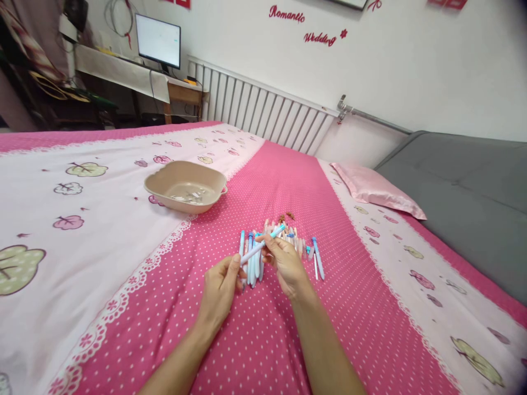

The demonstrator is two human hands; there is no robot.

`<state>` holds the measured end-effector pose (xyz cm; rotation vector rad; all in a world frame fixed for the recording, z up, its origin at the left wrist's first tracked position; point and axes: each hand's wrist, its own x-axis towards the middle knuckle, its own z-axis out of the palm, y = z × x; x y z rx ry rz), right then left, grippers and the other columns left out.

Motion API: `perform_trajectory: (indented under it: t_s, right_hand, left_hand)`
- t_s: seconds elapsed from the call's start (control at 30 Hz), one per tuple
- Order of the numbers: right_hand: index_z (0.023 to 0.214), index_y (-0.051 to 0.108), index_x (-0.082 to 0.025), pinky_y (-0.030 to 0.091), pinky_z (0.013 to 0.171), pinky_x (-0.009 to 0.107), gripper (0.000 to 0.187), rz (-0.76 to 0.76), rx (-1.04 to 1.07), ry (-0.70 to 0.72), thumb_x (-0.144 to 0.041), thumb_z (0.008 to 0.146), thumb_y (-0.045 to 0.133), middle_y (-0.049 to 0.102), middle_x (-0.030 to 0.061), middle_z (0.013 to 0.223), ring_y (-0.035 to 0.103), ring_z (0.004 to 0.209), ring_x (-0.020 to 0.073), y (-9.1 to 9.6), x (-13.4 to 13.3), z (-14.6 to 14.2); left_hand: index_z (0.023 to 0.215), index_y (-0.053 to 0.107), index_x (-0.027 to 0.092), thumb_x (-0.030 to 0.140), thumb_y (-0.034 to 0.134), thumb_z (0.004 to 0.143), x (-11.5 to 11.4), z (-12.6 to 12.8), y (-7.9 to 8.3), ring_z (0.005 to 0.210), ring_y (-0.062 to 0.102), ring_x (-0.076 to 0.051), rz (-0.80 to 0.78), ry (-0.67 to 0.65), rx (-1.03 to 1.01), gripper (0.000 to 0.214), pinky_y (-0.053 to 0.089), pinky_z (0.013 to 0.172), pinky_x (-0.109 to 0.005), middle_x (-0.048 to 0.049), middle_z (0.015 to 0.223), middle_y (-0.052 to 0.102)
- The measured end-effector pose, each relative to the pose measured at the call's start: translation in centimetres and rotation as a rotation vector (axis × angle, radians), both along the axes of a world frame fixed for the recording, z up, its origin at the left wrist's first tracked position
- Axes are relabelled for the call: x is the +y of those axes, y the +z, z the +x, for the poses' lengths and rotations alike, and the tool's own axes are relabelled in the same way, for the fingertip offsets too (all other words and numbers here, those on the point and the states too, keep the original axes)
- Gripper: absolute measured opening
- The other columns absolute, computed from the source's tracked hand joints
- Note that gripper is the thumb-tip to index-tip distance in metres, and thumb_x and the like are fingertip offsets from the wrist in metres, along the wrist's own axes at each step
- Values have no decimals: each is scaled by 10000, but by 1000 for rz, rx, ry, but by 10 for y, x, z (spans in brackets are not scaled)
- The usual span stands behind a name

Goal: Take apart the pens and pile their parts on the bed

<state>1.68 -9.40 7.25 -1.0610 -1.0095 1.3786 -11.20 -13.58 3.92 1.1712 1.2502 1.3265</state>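
Note:
A pale lilac pen with a turquoise end is held slantwise between both hands. My left hand pinches its lower end, and my right hand grips it near the turquoise end. Under and behind the hands lies a group of pens in light blue, side by side on the bedspread. More pen parts in pale pink and blue spread to the right, partly hidden by my right hand. At the right edge of the group rests a lilac pen with a blue top.
A beige plastic basin with small white pieces inside stands on the bed to the left. Small brown bits lie beyond the pens. A pink pillow is at the right, by a grey headboard. A desk with a monitor stands behind.

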Motion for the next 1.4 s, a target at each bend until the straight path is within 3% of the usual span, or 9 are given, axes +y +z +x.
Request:
perform_trajectory:
  t_s: [0.07,0.17,0.37,0.47,0.6,0.93,1.1,1.23,1.4]
  right_hand:
    - [735,700,-159,357,498,189,321,3,0,-13,-461,631,671,471,-26,566,420,552,74,0,0,0]
    - [729,698,-156,361,499,193,330,6,-5,-22,-470,630,666,481,-21,574,424,557,80,0,0,1]
    - [744,697,-150,368,500,182,328,11,-10,-20,-460,640,663,485,-10,600,428,575,82,0,0,1]
    - [742,693,-153,369,493,179,325,11,4,-22,-459,638,664,483,-11,601,429,568,80,0,1,1]
    - [732,683,-163,373,484,172,302,15,60,-56,-448,629,679,482,-24,587,429,543,69,1,2,4]
    - [778,617,-178,445,481,166,292,-37,214,-92,-451,680,649,664,25,813,570,569,75,8,2,17]
    - [782,609,-169,472,479,158,290,-70,233,-77,-439,687,655,657,9,662,585,514,75,11,1,16]
    - [710,614,-151,445,422,126,257,-53,265,-195,-400,683,672,603,-22,559,524,430,42,17,6,35]
    - [698,603,-141,462,450,116,259,72,276,-495,-392,682,667,608,-23,564,546,460,39,19,14,67]
  left_hand:
    - [908,570,139,434,562,734,1,1,0,517,536,-101,50,27,-2,343,421,514,-211,5,637,613]
    - [902,558,147,361,638,678,2,1,-3,550,534,-101,94,78,33,321,416,517,-203,9,666,606]
    - [816,586,151,411,531,766,1,-2,-3,542,528,-111,96,23,75,270,407,522,-207,12,606,588]
    - [694,596,146,475,464,790,0,-2,-2,471,505,-108,45,13,106,367,394,490,-210,11,518,561]
    - [564,565,138,569,391,787,1,-2,-5,400,495,-113,-41,31,-20,515,394,443,-219,-12,443,547]
    - [556,554,143,591,402,771,1,-1,-5,385,489,-112,-44,11,-24,519,384,429,-217,-14,431,550]
    - [552,552,145,599,395,769,2,-1,-7,387,488,-111,-45,-5,-5,527,385,433,-213,-12,431,547]
    - [531,546,148,600,399,764,2,-1,-7,377,481,-106,-51,-9,5,529,376,425,-208,-9,420,542]
    - [559,550,145,591,396,770,2,-1,-6,387,486,-111,-62,-3,20,517,382,436,-214,-6,431,541]
